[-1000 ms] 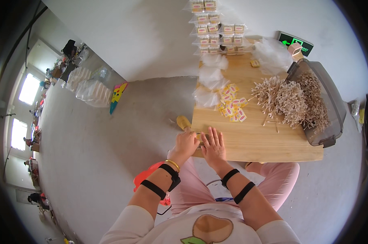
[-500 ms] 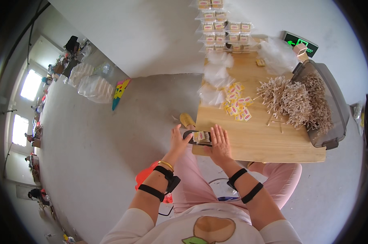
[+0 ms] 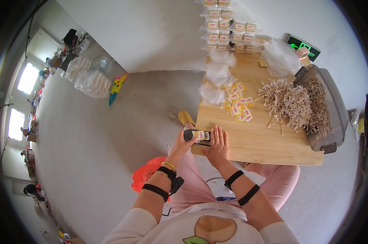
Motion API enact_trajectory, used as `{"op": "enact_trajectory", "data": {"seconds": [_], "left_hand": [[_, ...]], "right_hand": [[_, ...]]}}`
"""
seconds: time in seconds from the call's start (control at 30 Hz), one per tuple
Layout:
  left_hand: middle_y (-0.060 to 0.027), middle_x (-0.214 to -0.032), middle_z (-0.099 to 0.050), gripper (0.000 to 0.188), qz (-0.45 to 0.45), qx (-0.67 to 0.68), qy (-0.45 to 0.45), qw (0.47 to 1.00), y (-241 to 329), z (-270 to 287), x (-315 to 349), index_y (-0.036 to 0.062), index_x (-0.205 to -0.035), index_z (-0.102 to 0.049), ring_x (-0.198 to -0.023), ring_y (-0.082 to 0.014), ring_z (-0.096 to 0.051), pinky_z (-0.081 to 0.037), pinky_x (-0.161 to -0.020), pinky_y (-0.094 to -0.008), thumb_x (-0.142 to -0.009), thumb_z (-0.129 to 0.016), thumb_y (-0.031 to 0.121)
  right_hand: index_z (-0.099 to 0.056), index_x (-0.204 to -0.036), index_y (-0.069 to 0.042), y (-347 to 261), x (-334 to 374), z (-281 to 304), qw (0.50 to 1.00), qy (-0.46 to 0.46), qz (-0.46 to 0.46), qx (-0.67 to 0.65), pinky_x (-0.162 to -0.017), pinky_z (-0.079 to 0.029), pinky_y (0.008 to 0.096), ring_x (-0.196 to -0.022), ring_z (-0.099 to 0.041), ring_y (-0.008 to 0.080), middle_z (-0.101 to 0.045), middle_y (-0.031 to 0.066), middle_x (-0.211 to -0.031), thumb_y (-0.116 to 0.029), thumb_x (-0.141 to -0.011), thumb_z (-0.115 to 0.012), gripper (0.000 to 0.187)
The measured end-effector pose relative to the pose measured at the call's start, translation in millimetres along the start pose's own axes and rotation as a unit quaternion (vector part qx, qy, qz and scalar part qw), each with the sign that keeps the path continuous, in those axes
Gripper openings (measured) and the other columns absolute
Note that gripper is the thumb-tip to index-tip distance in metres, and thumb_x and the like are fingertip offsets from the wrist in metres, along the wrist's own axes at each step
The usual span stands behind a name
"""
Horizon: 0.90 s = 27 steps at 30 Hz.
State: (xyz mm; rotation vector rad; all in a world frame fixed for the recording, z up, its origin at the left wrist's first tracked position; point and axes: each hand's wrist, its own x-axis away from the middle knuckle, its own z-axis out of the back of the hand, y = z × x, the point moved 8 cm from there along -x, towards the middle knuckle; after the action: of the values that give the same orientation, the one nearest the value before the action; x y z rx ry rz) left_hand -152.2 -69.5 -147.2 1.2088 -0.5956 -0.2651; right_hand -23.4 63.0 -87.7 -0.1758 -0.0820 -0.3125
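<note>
At the table's near left corner lies a dark holder (image 3: 188, 134) with cotton swabs (image 3: 206, 135) and a yellow-and-white card (image 3: 199, 134) in it. My left hand (image 3: 179, 145) is closed at the holder's left end, its thumb against the card and swabs; its other fingers are mostly hidden. My right hand (image 3: 219, 147) lies flat with fingers stretched out, its edge against the holder's right end. More yellow-and-white cards (image 3: 237, 101) are scattered farther up the wooden table (image 3: 257, 140).
Loose cotton swabs (image 3: 289, 101) spill in a heap from a tipped grey plastic bin (image 3: 334, 110). Clear bags (image 3: 218, 75) lie along the table's left edge. Filled packs (image 3: 218, 24) are stacked at the back. A red plastic bag (image 3: 145, 173) is by my left leg.
My left hand has closed in from spread fingers, its thumb moving onto the card and swabs. The right hand stays flat in nearly the same place. The view has shifted slightly.
</note>
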Motion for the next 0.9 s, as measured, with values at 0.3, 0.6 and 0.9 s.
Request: {"op": "enact_trajectory", "data": {"seconds": [0.3, 0.6, 0.9], "left_hand": [[-0.0080, -0.108, -0.065, 0.053, -0.071, -0.019, 0.021, 0.997, -6.7, 4.8, -6.0, 0.0004, -0.119, -0.052, -0.095, -0.0134, -0.064, -0.056, -0.078, -0.0303, -0.082, -0.084, 0.023], [-0.0096, -0.104, -0.067, 0.058, -0.081, -0.101, 0.032, 0.991, 9.3, 5.5, -1.7, -0.0010, -0.116, -0.053, -0.094, -0.0150, -0.065, -0.054, -0.082, -0.0310, -0.081, -0.086, 0.030], [-0.0103, -0.102, -0.067, 0.058, -0.065, -0.104, 0.028, 0.992, 7.8, 8.0, -3.6, -0.0010, -0.111, -0.052, -0.091, -0.0152, -0.062, -0.052, -0.081, -0.0326, -0.079, -0.087, 0.032]], "right_hand": [[-0.020, -0.155, 0.006, -10.5, -2.9, 1.4, 0.998, 0.015, -0.002, -0.062, -0.125, -0.005, 0.0489, -0.155, -0.005, 0.0322, -0.012, 0.0210, -0.165, -0.053, -0.095, -0.055, 0.091], [-0.061, -0.110, -0.013, 18.0, 2.8, 30.2, 0.951, 0.159, 0.037, -0.264, -0.099, -0.039, 0.0460, -0.114, -0.050, 0.0313, -0.054, 0.0109, -0.117, -0.012, -0.080, -0.073, 0.032], [-0.064, -0.087, -0.014, 14.2, -11.8, 37.4, 0.958, 0.162, 0.016, -0.235, -0.091, -0.041, 0.0439, -0.103, -0.054, 0.0281, -0.055, 0.0060, -0.100, -0.014, -0.077, -0.075, 0.016]]}}
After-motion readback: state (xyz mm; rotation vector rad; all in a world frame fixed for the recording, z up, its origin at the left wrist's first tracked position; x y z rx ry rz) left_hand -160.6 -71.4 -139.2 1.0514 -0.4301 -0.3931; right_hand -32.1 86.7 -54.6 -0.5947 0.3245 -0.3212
